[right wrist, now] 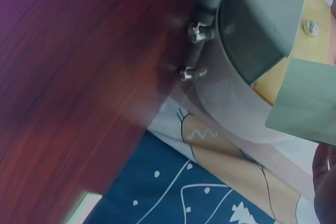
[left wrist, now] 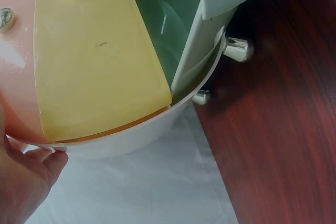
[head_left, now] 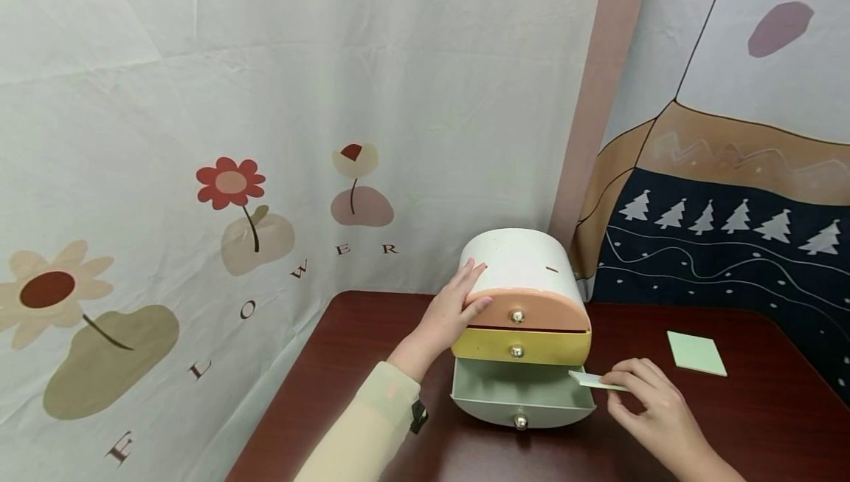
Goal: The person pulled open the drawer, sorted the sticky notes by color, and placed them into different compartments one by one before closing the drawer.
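A small rounded chest with a white shell stands on the table. Its peach top drawer and yellow middle drawer are closed, while the green bottom drawer is pulled out. My left hand rests against the chest's upper left side, fingers on the shell and thumb by the peach front. Between thumb and fingers, my right hand pinches a pale green sticky note pad. The pad's far end overlaps the right edge of the green drawer in the head view.
Another light green sticky note pad lies flat on the dark red wooden table, right of the chest. Silver feet hold the chest up. A printed flower curtain hangs behind, with a tree-patterned cloth at right.
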`<state>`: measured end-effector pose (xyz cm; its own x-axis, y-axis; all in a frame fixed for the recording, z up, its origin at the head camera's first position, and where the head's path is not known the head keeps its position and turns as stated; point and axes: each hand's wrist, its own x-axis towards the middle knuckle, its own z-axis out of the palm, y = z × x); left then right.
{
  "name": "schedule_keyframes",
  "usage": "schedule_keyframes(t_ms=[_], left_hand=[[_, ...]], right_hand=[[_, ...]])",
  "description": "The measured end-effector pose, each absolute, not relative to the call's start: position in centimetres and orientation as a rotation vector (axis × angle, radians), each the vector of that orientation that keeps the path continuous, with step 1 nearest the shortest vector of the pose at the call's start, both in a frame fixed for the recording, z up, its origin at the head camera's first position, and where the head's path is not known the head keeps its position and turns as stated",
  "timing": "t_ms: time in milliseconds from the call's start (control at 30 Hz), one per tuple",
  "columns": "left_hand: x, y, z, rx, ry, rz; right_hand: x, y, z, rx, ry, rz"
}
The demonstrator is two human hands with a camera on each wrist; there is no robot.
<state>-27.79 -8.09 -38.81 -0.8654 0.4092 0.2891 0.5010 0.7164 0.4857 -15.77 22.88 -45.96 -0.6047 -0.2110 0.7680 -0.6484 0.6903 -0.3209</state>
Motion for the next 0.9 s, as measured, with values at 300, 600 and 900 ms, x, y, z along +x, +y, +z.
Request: schedule_keyframes(t_ms=[300,600,900], left_hand=[[-27.8,-8.1,-38.9,-0.73,-2.764,-0.848],[-27.8,-8.2,-38.9,-0.732,-2.764,-0.848],[-27.8,-8.1,-38.9,-0.725,-2.761,-0.856]], right_hand=[[-16.4,21.2,-46.5,0.8,-2.066,0.824],[-16.8,19.6,-47.0,0.879,-2.102,0.834],[-17.3,18.9,-47.4,0.946,-2.025,0.817]])
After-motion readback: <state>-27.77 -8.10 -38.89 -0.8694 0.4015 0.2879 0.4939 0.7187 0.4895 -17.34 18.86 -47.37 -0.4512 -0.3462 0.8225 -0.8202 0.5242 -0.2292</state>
